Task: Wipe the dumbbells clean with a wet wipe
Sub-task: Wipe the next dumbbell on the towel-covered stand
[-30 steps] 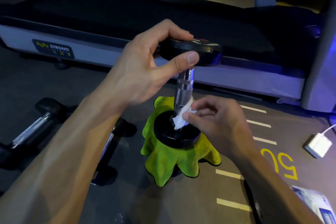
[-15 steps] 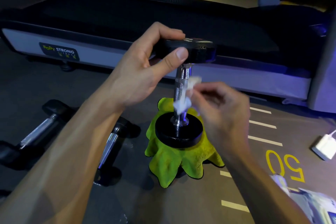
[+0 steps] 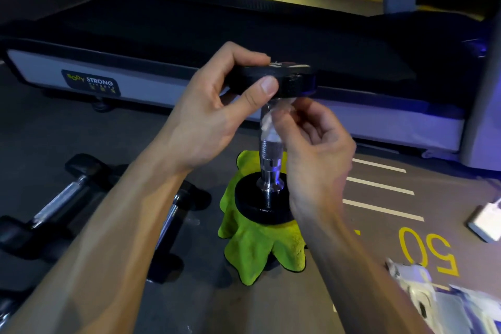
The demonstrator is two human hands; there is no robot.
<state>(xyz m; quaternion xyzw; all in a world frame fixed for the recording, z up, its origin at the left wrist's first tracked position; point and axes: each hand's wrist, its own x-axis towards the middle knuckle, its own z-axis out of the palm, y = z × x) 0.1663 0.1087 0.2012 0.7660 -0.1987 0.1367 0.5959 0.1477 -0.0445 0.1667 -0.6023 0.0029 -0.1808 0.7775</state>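
A dumbbell (image 3: 269,160) with black heads and a chrome handle stands upright on a lime-green cloth (image 3: 260,249) on the floor. My left hand (image 3: 211,116) grips its top head between thumb and fingers. My right hand (image 3: 309,144) pinches a white wet wipe (image 3: 267,123) against the upper part of the handle, just under the top head. The wipe is blurred and mostly hidden by my fingers.
Two more dumbbells (image 3: 54,203) (image 3: 173,214) lie on the floor at the left. A treadmill (image 3: 189,35) runs across the back. A white charger (image 3: 485,222) lies at the right, and a wipe packet (image 3: 444,304) at the lower right.
My right hand has slid the wipe up the handle, from the bottom head to just under the top head. My left hand has kept its grip on the top head.
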